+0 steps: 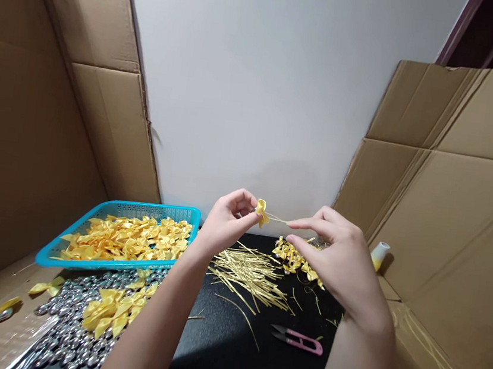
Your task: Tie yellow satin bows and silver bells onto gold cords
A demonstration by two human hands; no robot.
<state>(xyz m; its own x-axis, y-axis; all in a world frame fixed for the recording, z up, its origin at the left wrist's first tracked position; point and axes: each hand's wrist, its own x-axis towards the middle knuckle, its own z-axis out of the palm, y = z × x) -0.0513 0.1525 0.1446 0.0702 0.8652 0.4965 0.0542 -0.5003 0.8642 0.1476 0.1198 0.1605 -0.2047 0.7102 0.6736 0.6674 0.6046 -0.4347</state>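
My left hand [233, 219] pinches a small yellow satin bow [262, 210] between thumb and fingertips, above the black tabletop. Two thin pale cords [276, 218] run from the bow towards my right hand [337, 249]. That hand's thumb and index finger are apart, and the cord ends reach the index fingertip; whether they touch it is unclear. Beneath the hands lies a loose heap of cut gold cord pieces [253, 275]. Finished-looking yellow bows with beads [293, 259] are piled by my right hand, partly hidden by it. Pink thread snips [299, 339] rest on the tabletop.
On the left, a blue basket [113, 266] holds many yellow bows. Silver beads [72, 319] spread before it, with more bows [116, 309] on top. A thread spool [379, 255] stands at right. Cardboard panels [104, 101] flank both sides; a wall [258, 90] is behind.
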